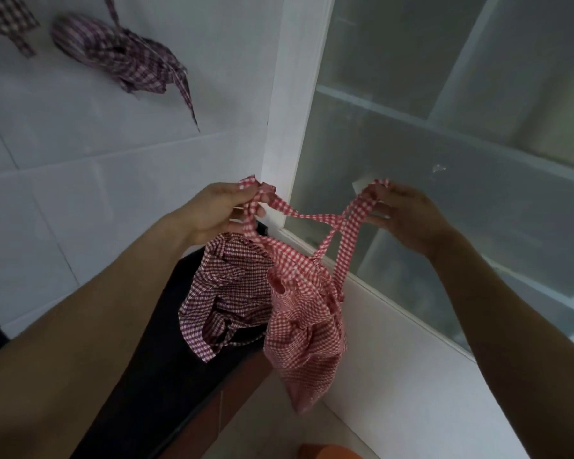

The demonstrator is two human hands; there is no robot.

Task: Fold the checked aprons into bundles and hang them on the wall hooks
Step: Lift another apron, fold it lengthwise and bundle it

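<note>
A red-and-white checked apron (304,323) hangs in a loose bunch between my hands. My left hand (219,207) pinches one end of its strap, and my right hand (408,217) pinches the other end, so the strap stretches between them. A darker maroon checked apron (226,293) lies crumpled on the black counter, just left of the red one. On the white tiled wall at upper left hangs a maroon checked bundle (113,54), with part of another checked piece (5,19) at the frame's corner. No hook is visible.
A black counter (146,376) runs along the tiled wall below my left arm. A white-framed frosted glass panel (444,160) fills the right side. An orange object (332,451) shows at the bottom edge on the pale floor.
</note>
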